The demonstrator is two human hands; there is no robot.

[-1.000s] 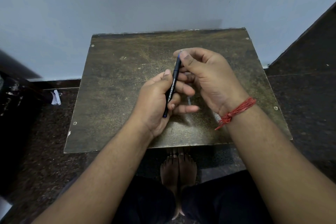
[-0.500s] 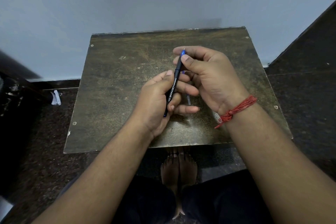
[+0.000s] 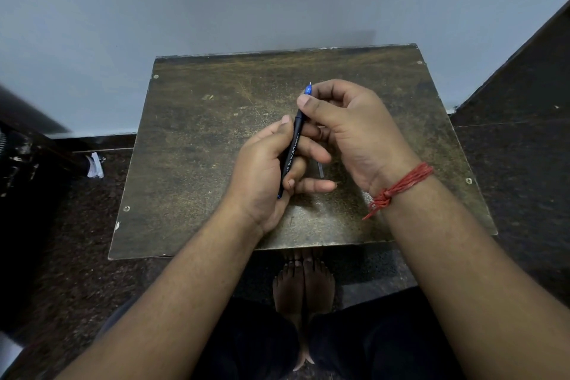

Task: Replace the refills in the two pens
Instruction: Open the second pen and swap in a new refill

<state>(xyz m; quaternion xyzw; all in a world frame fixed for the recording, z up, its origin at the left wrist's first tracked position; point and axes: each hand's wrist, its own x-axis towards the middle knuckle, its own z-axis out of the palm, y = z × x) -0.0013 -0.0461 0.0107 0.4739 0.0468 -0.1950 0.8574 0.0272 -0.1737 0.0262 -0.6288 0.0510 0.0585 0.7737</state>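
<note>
pen (image 3: 293,145) barrel, white lettering "OCTANE"

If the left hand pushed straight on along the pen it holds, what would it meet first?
The right hand, whose fingers already pinch the blue tip end of the pen just beyond the left hand; depth looks shared, so contact seems almost immediate.

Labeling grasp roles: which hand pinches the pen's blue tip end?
The right hand, with the red thread on its wrist; the left hand grips the black pen around its barrel.

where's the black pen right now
In the head view the black pen is held above the table, right of centre: left hand grips its barrel, right hand pinches its blue tip.
</note>
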